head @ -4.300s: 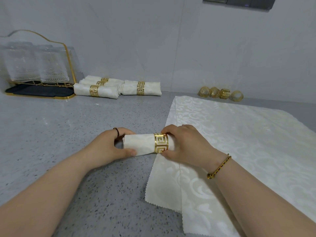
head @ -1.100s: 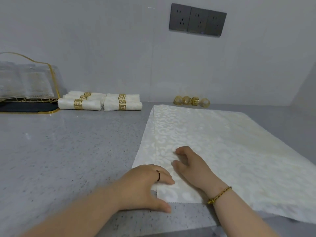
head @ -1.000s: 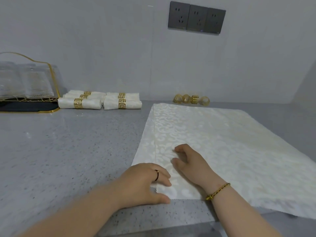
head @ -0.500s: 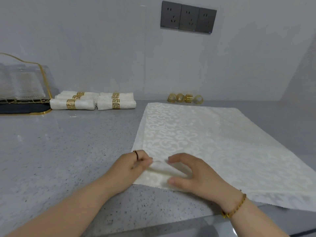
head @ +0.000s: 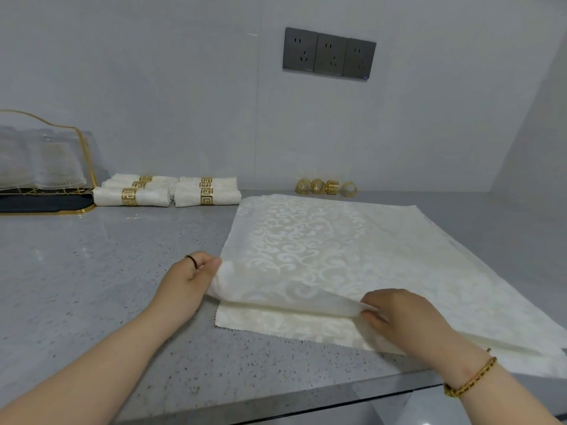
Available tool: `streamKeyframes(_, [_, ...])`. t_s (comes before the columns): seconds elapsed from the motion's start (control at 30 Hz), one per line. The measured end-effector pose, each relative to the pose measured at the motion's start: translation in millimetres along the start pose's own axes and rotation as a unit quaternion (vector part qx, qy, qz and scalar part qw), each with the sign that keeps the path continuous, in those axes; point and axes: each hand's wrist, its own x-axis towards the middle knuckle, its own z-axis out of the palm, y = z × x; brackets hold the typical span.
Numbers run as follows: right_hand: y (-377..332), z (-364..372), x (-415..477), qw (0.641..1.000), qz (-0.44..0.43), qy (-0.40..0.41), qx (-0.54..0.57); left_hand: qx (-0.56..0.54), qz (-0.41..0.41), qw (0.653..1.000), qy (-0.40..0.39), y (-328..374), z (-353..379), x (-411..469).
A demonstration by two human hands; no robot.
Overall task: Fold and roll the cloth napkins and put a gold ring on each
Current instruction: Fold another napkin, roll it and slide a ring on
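Peeled up off the pile now: the near edge of the top cream damask cloth napkin (head: 306, 265), with only a small corner raised half a second ago. Uncovering the zigzag-cut hem of a second cream napkin (head: 276, 323) underneath, lower centre of the frame, flat on the grey speckled countertop (head: 92, 271). Spread wider, too: hands nearly touching before, now at opposite ends of the lifted edge.

Over to the upper left: a gold wire rack (head: 87, 154) on a dark tray (head: 40, 204), holding clear ribbed glasses (head: 46, 161), blurred at the frame edge. Just right of it, rolled cream napkins (head: 144, 197) in a cluster, each banded with a gold key-pattern ring. Further right along the wall, four loose gold rings (head: 326, 188) in a row.

Pinching the lifted corner between thumb and fingertips: the left hand (head: 187, 283), left of centre, thin black band on one finger. Gripping the same raised edge at lower right: the right hand (head: 402, 317), fingers curled over the fold, gold bead bracelet (head: 469, 381) at the wrist.
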Motion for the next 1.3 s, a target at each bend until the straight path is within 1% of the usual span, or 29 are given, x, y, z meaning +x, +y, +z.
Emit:
streamKeyframes(0.03, [-0.1, -8.2, -2.9, 1.000, 0.012, -0.009, 0.020, -0.011, -0.014, 1.000, 0.011, 0.1, -4.6, -3.5])
streamKeyframes(0.1, [-1.7, -23.9, -6.8, 0.994, 0.031, -0.020, 0.100, -0.041, -0.047, 0.997, 0.037, 1.6, -16.0, -13.3])
streamKeyframes(0.17, [-6.3, -39.3, -9.0, 0.983, 0.024, -0.023, 0.180, -0.051, -0.058, 0.995, 0.062, 3.7, -28.8, -23.7])
streamKeyframes(0.23, [-11.4, -51.3, -7.2, 0.977, 0.005, -0.049, 0.207, -0.041, -0.066, 0.994, 0.082, 5.1, -44.7, -33.2])
streamKeyframes(0.3, [-13.5, -57.4, -1.0, 0.973, -0.004, -0.094, 0.212, -0.016, -0.080, 0.992, 0.097, 0.4, -62.0, -37.0])
streamKeyframes(0.37, [-12.6, -56.5, 7.4, 0.968, 0.005, -0.132, 0.211, 0.015, -0.101, 0.989, 0.108, -10.4, -77.1, -35.4])
streamKeyframes(0.47, [-7.5, -46.7, 22.9, 0.974, 0.031, -0.162, 0.158, 0.038, -0.139, 0.980, 0.138, -26.4, -92.9, -28.6])
streamKeyframes(0.53, [-4.0, -39.0, 34.5, 0.977, 0.048, -0.167, 0.123, 0.053, -0.146, 0.977, 0.147, -31.2, -97.3, -23.2])
streamKeyframes(0.63, [1.4, -27.7, 54.1, 0.986, 0.061, -0.143, 0.059, 0.067, -0.142, 0.981, 0.116, -31.9, -96.8, -10.8])
streamKeyframes(0.73, [5.1, -17.2, 75.6, 0.992, 0.071, -0.105, -0.004, 0.050, -0.159, 0.985, 0.052, -28.0, -96.6, 4.6])
streamKeyframes(0.8, [6.7, -10.7, 91.6, 0.993, 0.083, -0.076, -0.036, 0.057, -0.165, 0.984, 0.031, -30.5, -97.6, 17.4])
streamKeyframes(0.93, [9.9, 1.0, 119.1, 0.991, 0.105, -0.046, -0.074, 0.140, -0.160, 0.975, 0.063, -42.0, -91.5, 39.9])
streamKeyframes(1.0, [12.1, 9.9, 132.0, 0.989, 0.104, -0.030, -0.103, 0.151, -0.153, 0.973, 0.087, -51.3, -87.7, 48.2])
streamKeyframes(1.1, [13.6, 24.0, 150.2, 0.986, 0.110, -0.006, -0.124, 0.144, -0.135, 0.975, 0.098, -65.4, -83.3, 55.0])
streamKeyframes(1.17, [13.3, 33.6, 157.8, 0.985, 0.113, 0.001, -0.128, 0.131, -0.127, 0.979, 0.090, -71.9, -83.1, 56.1])
streamKeyframes(1.23, [14.4, 42.9, 161.3, 0.987, 0.116, 0.015, -0.110, 0.101, -0.113, 0.985, 0.087, -75.7, -84.6, 56.3])
streamKeyframes(1.3, [16.3, 51.6, 161.1, 0.988, 0.119, 0.040, -0.089, 0.086, -0.118, 0.986, 0.083, -75.8, -85.5, 56.7])
